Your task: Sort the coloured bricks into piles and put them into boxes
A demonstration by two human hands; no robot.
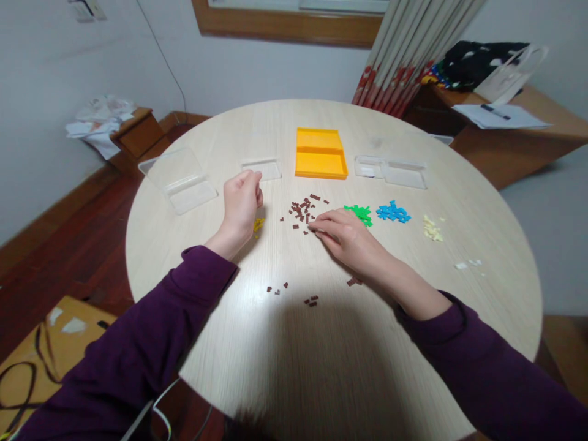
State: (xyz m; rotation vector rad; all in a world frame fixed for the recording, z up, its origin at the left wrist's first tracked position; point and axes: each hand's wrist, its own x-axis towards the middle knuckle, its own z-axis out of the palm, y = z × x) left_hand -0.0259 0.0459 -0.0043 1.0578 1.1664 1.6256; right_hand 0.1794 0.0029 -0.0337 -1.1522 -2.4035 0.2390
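My right hand (346,237) reaches in from the right with its fingertips pinched at the near right edge of a loose pile of small brown building bricks (302,209). A small brown brick (312,227) shows at those fingertips. My left hand (241,205) is curled closed above the table, left of the pile; what it holds, if anything, is hidden. Small yellow bricks (258,225) lie just beside its wrist, partly covered. Closer to me are a few separate brown bricks (312,301), with another brown group (353,282) below my right wrist.
Green bricks (361,214), blue bricks (394,212), cream bricks (432,228) and white pieces (460,266) lie to the right on the round table (340,367). An open orange case (321,174) stands behind, between clear plastic boxes (407,174), with a larger clear box (193,196) at left.
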